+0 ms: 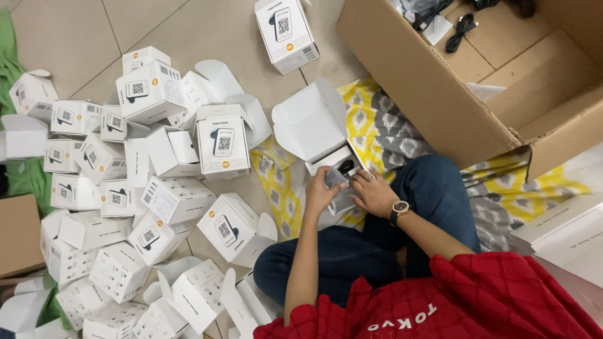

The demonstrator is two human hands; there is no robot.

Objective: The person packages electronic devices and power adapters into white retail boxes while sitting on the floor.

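Note:
I sit cross-legged on the floor in blue jeans and a red top. An open white carton (314,129) with its flaps up rests in front of my knee on a yellow and grey cloth (377,125). My left hand (321,191) pinches a small clear plastic bag with a grey item (335,178) at the carton's mouth. A dark object shows inside the carton. My right hand (374,191), with a ring and a wristwatch, rests on the carton's lower side.
Several small white cartons (151,188), some shut, some with open flaps, are heaped on the tiled floor to my left. A large open cardboard box (440,94) holding black cables stands at top right. Flat white boxes (559,229) lie at right.

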